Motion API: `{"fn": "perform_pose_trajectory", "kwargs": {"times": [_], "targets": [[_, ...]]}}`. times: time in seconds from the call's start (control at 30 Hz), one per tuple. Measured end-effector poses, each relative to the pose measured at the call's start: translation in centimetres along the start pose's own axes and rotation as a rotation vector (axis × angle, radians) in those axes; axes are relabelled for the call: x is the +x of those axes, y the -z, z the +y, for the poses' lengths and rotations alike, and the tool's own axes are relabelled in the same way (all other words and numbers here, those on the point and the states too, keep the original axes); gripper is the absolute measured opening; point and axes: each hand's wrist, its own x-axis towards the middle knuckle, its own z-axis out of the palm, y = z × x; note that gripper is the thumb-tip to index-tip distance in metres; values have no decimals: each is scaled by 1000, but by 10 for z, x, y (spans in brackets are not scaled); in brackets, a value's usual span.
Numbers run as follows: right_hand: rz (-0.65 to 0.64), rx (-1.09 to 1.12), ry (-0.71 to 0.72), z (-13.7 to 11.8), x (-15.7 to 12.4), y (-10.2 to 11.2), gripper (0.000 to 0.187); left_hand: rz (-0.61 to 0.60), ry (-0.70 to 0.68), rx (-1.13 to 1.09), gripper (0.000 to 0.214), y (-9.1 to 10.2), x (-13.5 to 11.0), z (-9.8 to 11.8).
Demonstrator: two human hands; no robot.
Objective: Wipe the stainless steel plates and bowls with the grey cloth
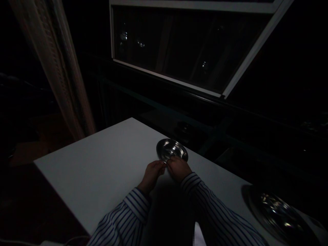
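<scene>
A small shiny metal bowl [172,149] sits on the white table [102,164] near its far edge. My left hand [152,173] and my right hand [178,168] are curled together just in front of the bowl, fingertips meeting in a pinch at its near rim. Something tiny and pale shows between the fingertips, too small to name. Both sleeves are striped blue and white. The scene is very dim.
A large metal plate [278,212] lies at the table's right end. A pale curtain [61,75] hangs at the left. A dark window with a white frame [169,79] is beyond the table. The table's left edge drops to dark floor.
</scene>
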Motion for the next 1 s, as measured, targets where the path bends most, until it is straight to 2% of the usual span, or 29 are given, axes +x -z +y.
{"fn": "perform_pose_trajectory", "kwargs": {"times": [0.47,0.63,0.73,0.8,0.9,1.0], "targets": [[50,-6,18,2,-1,-1,31,23,-44,123,20,-2,-3,2],[79,-5,20,4,-2,3,30,119,-117,248,21,0,-3,1],[94,4,10,5,-4,3,30,217,-204,347,31,4,-2,10],[103,11,4,5,-6,2,31,241,-257,409,37,6,1,21],[116,26,1,4,-7,1,33,186,-308,488,35,3,9,39],[131,46,3,4,-8,0,32,110,-299,545,29,-4,18,53]]}}
